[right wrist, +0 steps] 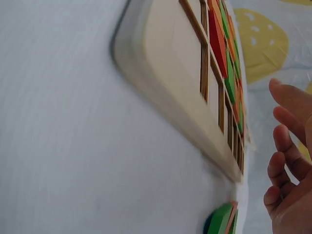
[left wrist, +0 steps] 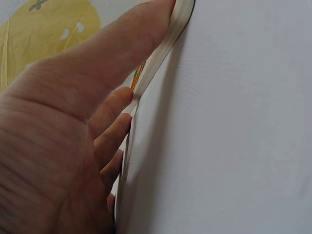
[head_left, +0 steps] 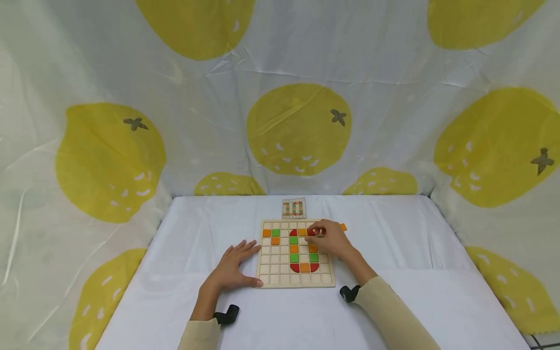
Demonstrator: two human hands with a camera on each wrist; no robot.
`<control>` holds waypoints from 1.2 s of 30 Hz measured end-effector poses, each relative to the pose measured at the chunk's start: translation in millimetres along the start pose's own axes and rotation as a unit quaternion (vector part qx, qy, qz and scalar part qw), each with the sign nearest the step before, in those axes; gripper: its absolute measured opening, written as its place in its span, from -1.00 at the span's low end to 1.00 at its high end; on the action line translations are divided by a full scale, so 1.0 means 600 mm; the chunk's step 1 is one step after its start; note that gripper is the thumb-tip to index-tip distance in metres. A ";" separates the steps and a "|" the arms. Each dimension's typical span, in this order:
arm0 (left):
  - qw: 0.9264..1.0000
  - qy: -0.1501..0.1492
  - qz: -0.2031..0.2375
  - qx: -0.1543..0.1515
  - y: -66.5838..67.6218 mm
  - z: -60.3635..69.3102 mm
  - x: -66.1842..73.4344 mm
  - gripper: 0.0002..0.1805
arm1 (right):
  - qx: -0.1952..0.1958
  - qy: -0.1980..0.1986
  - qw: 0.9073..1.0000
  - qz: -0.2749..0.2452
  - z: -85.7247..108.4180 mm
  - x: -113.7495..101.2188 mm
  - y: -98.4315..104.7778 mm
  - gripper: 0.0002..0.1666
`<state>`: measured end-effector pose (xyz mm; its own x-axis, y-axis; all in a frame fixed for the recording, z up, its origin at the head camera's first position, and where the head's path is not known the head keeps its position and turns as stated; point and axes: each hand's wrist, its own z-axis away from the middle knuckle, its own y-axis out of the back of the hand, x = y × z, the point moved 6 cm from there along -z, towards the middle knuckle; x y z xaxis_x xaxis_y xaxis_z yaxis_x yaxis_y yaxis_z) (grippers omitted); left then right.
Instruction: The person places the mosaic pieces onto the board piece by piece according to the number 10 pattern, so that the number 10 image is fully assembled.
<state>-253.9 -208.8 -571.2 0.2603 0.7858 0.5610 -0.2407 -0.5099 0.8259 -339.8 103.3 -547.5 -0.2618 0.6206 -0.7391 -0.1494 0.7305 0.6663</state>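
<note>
1. On the white cloth-covered worktop (head_left: 288, 321), the pale wooden square grid board (head_left: 275, 279) looks light, stiff; best held by opposite edges.
2. Left hand (head_left: 233, 270): fingers spread, touching its left edge.
3. Right hand (head_left: 336, 240): fingers bent over flat red-orange-green tiles (head_left: 304, 268); cannot tell if gripping.

Your left hand (head_left: 233, 266) touches the left edge of the pale wooden grid board (head_left: 274, 279), lying flat before you. Beneath and beside your right hand (head_left: 334, 239), rounded red tiles (head_left: 295, 268), orange tiles (head_left: 305, 267) and green tiles (head_left: 294, 257) outline a loop; three more sit far left.
</note>
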 end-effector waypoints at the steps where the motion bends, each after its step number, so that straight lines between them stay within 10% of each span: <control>1: 1.000 0.000 -0.002 -0.001 0.000 0.001 -0.001 0.19 | 0.000 -0.004 1.000 0.001 0.003 0.008 0.005 -0.68; 14: 1.000 0.000 -0.002 0.002 0.005 0.000 0.005 0.19 | -0.015 -0.034 0.998 0.046 0.036 0.081 0.081 -0.73; 36: 1.000 -0.001 -0.001 0.007 -0.001 0.001 0.002 0.20 | -0.018 -0.044 0.998 0.051 0.065 0.138 0.114 -0.66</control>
<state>-252.7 -207.8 -570.6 0.2632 0.7854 0.5603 -0.2272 -0.5140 0.8272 -334.3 215.9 -567.4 -0.1923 0.7147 -0.6725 -0.1604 0.6532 0.7400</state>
